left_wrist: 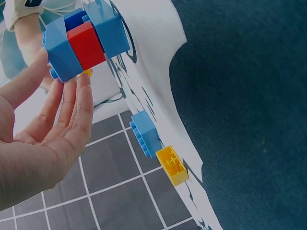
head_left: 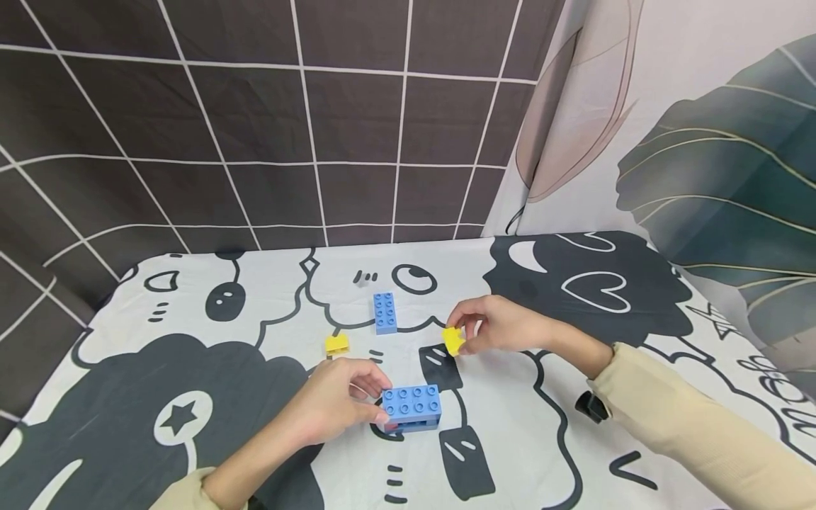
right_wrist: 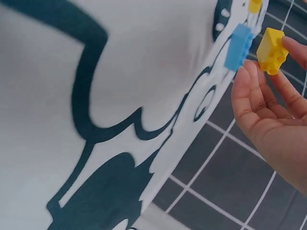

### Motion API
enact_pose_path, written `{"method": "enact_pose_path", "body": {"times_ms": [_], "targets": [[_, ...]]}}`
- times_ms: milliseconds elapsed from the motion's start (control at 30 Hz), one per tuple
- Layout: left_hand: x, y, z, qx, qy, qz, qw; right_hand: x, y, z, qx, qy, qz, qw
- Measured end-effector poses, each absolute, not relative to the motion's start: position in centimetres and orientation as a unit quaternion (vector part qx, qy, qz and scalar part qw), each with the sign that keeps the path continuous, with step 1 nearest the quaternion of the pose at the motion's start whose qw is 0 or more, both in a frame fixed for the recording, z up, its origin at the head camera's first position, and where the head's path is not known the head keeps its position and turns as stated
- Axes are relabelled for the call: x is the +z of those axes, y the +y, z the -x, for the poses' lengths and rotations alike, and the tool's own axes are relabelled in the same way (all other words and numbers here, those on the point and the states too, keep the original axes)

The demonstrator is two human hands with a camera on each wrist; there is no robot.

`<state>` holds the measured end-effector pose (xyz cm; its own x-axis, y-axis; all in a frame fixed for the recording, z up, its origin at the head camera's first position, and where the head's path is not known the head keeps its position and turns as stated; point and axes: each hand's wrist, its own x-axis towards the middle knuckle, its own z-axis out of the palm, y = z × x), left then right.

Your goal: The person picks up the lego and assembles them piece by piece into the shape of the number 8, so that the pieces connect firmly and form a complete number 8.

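Observation:
My left hand (head_left: pixel 341 398) grips the left end of a stack of toy bricks (head_left: pixel 411 407). In the left wrist view the stack shows two blue bricks (left_wrist: pixel 63 48) with a red brick (left_wrist: pixel 86 46) between them at one end. My right hand (head_left: pixel 494 324) pinches a small yellow brick (head_left: pixel 453 341) between thumb and fingers, to the right of and beyond the stack. The right wrist view shows studs on this yellow brick (right_wrist: pixel 272 51). A loose blue brick (head_left: pixel 385 313) lies studs up beyond the stack, and another yellow brick (head_left: pixel 336 344) lies beyond my left hand.
The table is covered by a black and white patterned cloth (head_left: pixel 510 397). A dark gridded fabric (head_left: pixel 255 127) hangs behind it, with a leaf-print curtain (head_left: pixel 720 163) at the right. Dark blue floor (left_wrist: pixel 249 115) shows past the cloth's edge in the left wrist view.

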<state>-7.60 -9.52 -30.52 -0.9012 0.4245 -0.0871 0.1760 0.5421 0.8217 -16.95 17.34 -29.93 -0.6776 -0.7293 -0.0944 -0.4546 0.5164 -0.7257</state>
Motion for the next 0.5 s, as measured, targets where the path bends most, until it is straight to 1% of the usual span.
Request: {"method": "enact_pose_path", "body": {"times_ms": [333, 500], "targets": [[-30.4, -9.4, 7.6, 0.446, 0.867, -0.168, 0.146, -29.0, 16.1, 14.7, -0.344, 0.826, 0.4, 0.197], [-30.4, -9.4, 7.6, 0.447, 0.866, -0.17, 0.145, -28.9, 15.6, 13.7, -0.353, 0.818, 0.406, 0.203]]}}
